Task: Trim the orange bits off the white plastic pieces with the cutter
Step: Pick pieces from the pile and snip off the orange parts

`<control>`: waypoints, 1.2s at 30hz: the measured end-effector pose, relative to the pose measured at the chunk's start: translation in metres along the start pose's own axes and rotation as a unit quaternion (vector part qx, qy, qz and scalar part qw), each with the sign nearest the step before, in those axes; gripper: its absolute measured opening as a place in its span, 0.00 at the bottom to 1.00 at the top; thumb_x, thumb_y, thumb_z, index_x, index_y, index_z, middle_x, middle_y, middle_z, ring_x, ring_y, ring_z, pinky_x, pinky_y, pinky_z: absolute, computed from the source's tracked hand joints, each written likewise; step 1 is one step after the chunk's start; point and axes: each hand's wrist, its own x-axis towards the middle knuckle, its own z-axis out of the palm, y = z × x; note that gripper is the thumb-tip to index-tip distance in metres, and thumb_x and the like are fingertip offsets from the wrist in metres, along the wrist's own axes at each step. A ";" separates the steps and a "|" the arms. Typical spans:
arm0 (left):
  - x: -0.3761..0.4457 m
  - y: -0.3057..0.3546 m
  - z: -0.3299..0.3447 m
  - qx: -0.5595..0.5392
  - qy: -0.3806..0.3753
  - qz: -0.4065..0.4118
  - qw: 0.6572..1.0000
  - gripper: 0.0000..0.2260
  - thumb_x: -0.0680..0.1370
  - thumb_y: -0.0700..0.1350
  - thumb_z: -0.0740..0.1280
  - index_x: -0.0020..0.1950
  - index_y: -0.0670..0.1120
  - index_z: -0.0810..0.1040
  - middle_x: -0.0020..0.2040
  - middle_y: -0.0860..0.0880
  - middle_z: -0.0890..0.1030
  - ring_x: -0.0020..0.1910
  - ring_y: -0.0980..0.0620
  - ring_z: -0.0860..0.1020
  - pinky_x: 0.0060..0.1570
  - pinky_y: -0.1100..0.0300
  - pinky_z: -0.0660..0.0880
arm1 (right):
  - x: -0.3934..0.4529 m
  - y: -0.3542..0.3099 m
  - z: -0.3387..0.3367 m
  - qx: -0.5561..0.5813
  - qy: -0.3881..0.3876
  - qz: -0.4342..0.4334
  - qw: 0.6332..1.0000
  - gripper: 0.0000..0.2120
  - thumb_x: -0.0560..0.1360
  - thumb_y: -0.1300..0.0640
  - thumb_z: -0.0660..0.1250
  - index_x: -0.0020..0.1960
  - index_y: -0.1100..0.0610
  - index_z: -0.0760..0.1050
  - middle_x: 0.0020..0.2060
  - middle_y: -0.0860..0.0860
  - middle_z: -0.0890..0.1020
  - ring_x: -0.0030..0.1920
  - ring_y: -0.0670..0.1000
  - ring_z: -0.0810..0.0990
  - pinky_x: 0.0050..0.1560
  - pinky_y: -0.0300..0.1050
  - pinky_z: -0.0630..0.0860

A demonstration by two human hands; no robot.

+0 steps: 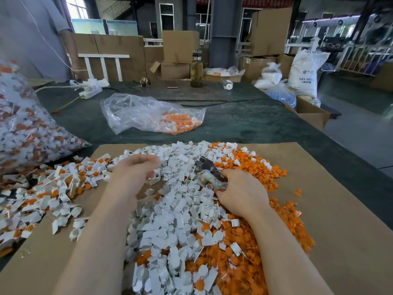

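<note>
White plastic pieces (170, 209) heaped on cardboard sheet (340, 209), orange bits (255, 167) at 3 o'clock. Right hand (242, 192) grips cutter (210, 171). Left hand (134, 169) blurred over heap; fingers' state unclear.

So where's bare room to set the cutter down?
Bare cardboard sheet lies right of the orange offcuts, and at bottom left below the untrimmed pieces. The middle is crowded with trimmed white pieces. The right hand grips the cutter.
</note>
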 end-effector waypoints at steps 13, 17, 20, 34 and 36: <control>-0.011 -0.016 0.034 0.400 -0.039 0.140 0.905 0.12 0.78 0.48 0.70 0.61 0.51 0.81 0.55 0.52 0.82 0.46 0.54 0.77 0.47 0.61 0.73 | 0.002 0.001 0.004 -0.012 -0.020 0.025 0.999 0.08 0.72 0.48 0.67 0.50 0.46 0.76 0.37 0.41 0.74 0.35 0.43 0.72 0.28 0.39 0.68; -0.010 -0.018 0.035 0.397 -0.024 0.132 0.908 0.09 0.76 0.47 0.72 0.56 0.51 0.82 0.44 0.56 0.78 0.40 0.57 0.74 0.38 0.63 0.68 | 0.002 0.000 0.004 -0.019 -0.020 0.037 0.999 0.07 0.72 0.47 0.66 0.49 0.47 0.76 0.37 0.42 0.75 0.34 0.43 0.72 0.27 0.39 0.66; -0.009 -0.018 0.034 0.387 -0.029 0.137 0.911 0.07 0.77 0.46 0.71 0.54 0.51 0.81 0.41 0.59 0.76 0.38 0.61 0.74 0.34 0.65 0.67 | 0.003 -0.002 0.004 -0.015 -0.029 0.035 0.999 0.07 0.72 0.48 0.66 0.49 0.47 0.75 0.37 0.42 0.75 0.34 0.43 0.72 0.27 0.39 0.66; -0.019 -0.001 0.032 -0.001 -0.091 0.027 0.996 0.10 0.78 0.37 0.68 0.49 0.51 0.84 0.44 0.46 0.87 0.39 0.54 0.86 0.39 0.64 0.80 | 0.001 -0.008 0.002 -0.004 -0.037 0.029 0.999 0.04 0.72 0.50 0.68 0.45 0.49 0.76 0.36 0.44 0.75 0.33 0.44 0.72 0.26 0.39 0.65; -0.020 0.001 0.033 -0.049 -0.097 0.001 0.994 0.10 0.79 0.36 0.67 0.51 0.50 0.84 0.41 0.45 0.87 0.41 0.52 0.86 0.44 0.60 0.80 | 0.001 -0.008 0.002 -0.005 -0.039 0.031 0.999 0.04 0.72 0.50 0.68 0.45 0.49 0.76 0.36 0.44 0.76 0.34 0.44 0.73 0.26 0.39 0.65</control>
